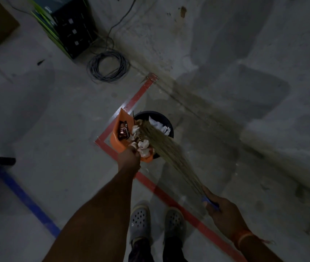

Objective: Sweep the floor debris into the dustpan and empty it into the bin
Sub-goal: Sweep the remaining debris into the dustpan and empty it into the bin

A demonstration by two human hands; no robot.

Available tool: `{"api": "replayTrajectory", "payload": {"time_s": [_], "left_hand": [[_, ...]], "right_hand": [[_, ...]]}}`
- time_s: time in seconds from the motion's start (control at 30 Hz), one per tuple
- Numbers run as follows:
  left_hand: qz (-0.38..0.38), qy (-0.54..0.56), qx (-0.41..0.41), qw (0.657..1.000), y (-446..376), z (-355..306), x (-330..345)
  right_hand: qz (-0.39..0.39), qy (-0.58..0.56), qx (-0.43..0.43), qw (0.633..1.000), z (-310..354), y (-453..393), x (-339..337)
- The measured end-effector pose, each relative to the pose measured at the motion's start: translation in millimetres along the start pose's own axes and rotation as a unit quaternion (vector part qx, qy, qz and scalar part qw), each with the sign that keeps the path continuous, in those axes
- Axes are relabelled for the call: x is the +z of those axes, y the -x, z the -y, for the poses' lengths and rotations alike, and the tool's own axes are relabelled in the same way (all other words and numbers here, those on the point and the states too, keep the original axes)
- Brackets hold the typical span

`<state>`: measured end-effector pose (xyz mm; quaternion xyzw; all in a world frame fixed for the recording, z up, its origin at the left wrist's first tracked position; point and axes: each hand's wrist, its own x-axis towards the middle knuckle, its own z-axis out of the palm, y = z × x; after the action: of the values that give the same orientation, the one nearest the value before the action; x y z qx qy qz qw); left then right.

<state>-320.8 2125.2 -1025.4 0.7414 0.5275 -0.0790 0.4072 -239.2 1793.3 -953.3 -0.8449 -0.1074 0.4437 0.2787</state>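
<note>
My left hand (129, 157) grips the near end of an orange dustpan (118, 133), held over the left rim of a black bin (166, 121). The pan carries crumpled white paper (143, 145) and a dark shiny wrapper (123, 130). My right hand (222, 208) holds the blue handle of a grass broom (167, 150). Its bristle tips lie across the pan's debris and the bin's mouth. More white paper (159, 124) lies inside the bin.
Red tape lines (171, 200) cross the concrete floor under the bin, with blue tape (24, 197) at the left. A coiled grey cable (108, 67) and a black box (73, 29) lie farther ahead. My two feet in grey clogs (141, 222) stand close behind the bin.
</note>
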Motion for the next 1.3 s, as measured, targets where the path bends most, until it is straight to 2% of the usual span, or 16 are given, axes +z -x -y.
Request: {"api": "replayTrajectory", "payload": {"time_s": [0.27,0.47,0.67,0.77,0.87,1.3], "left_hand": [[0.017,-0.017,-0.011,1.0,10.4,1.1,-14.2],[0.035,-0.007,-0.011,0.999,21.6,-11.6,-19.4],[0.049,-0.02,-0.01,0.999,21.6,-15.1,-18.0],[0.048,-0.029,-0.002,0.998,21.1,-18.6,-17.9],[0.042,-0.022,0.002,0.999,22.3,-23.3,-19.6],[0.059,-0.034,-0.023,0.997,28.1,-33.4,-30.8]], "right_hand": [[-0.048,-0.049,-0.005,0.998,-4.0,32.4,-0.1],[-0.057,-0.086,-0.009,0.995,1.4,49.3,-2.7],[-0.023,-0.083,-0.059,0.995,4.6,65.6,-5.4],[-0.009,-0.081,-0.048,0.996,-1.1,70.2,-2.7],[0.005,-0.03,-0.073,0.997,-5.7,70.2,1.4],[-0.049,-0.064,-0.011,0.997,1.6,49.0,-6.8]]}}
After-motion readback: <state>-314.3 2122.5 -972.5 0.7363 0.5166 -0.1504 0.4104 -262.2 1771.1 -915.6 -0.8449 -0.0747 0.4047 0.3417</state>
